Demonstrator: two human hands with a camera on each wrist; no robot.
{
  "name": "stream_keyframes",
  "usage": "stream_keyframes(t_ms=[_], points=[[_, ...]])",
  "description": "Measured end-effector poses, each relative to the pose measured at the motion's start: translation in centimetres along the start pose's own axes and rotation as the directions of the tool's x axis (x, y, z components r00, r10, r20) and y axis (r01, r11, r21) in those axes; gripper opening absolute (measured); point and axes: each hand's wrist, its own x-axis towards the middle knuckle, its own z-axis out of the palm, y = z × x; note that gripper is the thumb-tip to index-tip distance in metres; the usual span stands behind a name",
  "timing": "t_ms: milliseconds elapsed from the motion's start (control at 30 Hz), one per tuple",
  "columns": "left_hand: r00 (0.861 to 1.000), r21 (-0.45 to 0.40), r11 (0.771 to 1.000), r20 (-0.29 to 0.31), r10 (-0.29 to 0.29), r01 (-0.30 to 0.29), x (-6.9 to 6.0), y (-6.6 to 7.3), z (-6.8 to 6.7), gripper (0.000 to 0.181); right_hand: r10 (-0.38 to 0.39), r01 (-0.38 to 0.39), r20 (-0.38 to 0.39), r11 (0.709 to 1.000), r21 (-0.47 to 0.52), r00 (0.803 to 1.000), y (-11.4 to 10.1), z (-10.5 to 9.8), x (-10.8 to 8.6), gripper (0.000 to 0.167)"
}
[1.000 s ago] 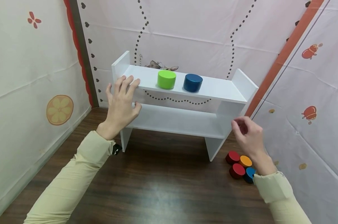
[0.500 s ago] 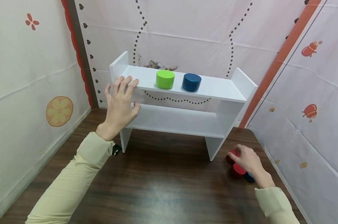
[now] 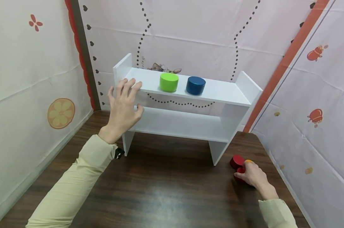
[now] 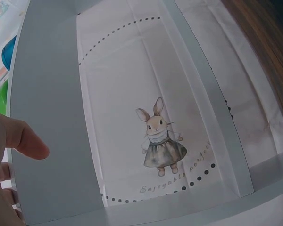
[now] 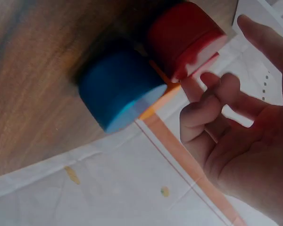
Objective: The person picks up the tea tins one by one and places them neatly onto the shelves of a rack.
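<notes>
Firstly, unshelved on the brown wood-grained table (image 3: 160, 196) stood a front red cylinder (image 3: 241, 170), a rear red cylinder (image 3: 236, 161), an orange cylinder (image 3: 248, 161) and a blue cylinder (image 5: 118, 89); the right hand (image 3: 255, 176), thumb parted from bent fingers, showed no grip, over the front red cylinder. The left hand (image 3: 122, 107), fingers spread, held nothing discernible. Shelved, white upper board (image 3: 223, 90): lime-green cylinder (image 3: 168, 83), dark-blue cylinder (image 3: 196, 85).

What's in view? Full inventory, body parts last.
Shelf unit: 1, white, on the table
Table: 1, dark brown, under it all
Green cylinder: 1, bright green, top shelf
Navy cylinder: 1, dark blue, top shelf, right of green
Red cylinders: 2, red, table, right side
Orange cylinder: 1, orange, by the reds, mostly hidden
Blue cylinder: 1, blue, same cluster
Backdrop cloth: count unclear, pale, printed, around the table
Sleeves: 2, pale yellow-green, forearms
Left hand: 1, bare, top shelf's left front edge
Right hand: 1, bare, at nearer red
</notes>
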Motion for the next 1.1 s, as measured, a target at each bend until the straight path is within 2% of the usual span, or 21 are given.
stream_keyframes(t_ms=[133,300,367,833,1100], points=[[1.000,-0.001,1.000,0.004,-0.003,0.003,-0.1,0.0,0.0,0.066,0.021,-0.021,0.024,1.000,0.012,0.999,0.5,0.4,0.0,0.042],[1.000,-0.002,1.000,0.010,-0.005,0.005,-0.1,0.1,0.0,0.066,0.034,-0.036,0.073,0.999,0.032,0.997,1.0,0.7,0.0,0.066],[1.000,-0.005,1.000,0.008,-0.005,0.005,-0.1,0.2,0.0,0.066,0.027,-0.030,0.079,0.999,0.035,0.996,1.2,0.8,0.0,0.071],[1.000,-0.005,1.000,0.004,-0.007,0.007,0.0,0.2,-0.1,0.066,-0.026,0.023,0.024,0.994,0.109,0.999,1.4,1.9,-0.5,0.068],[1.000,-0.007,1.000,0.001,0.000,0.000,0.0,0.1,-0.1,0.066,-0.085,0.089,-0.034,0.987,0.137,0.996,0.4,1.1,-1.0,0.066]])
